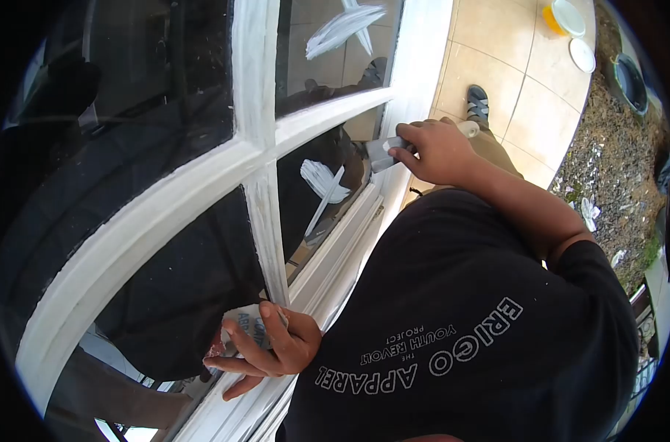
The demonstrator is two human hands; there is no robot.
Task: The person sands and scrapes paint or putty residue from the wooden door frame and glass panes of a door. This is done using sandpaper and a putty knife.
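My left hand (287, 346) holds a folded piece of sandpaper (246, 328), printed lettering on its pale backing and reddish grit at one edge. That hand is low beside the white window frame (267, 214), in front of a dark glass pane (180, 265). Farther up, my right hand (440, 151) is closed round a scraper-like tool (381, 154) with a flat grey metal end and a pale handle. The tool's flat end overlaps the frame's edge in this view. White paint smears (324, 181) mark the glass near it, with another smear (344, 31) on the pane above.
Beyond my torso in a black shirt (460, 295), my sandalled foot (478, 103) stands on beige tiles (497, 66). A tub with yellow contents (565, 18) and a white lid (582, 55) are at the tile edge. Gravelly soil (608, 177) and a dark bucket (630, 82) lie at right.
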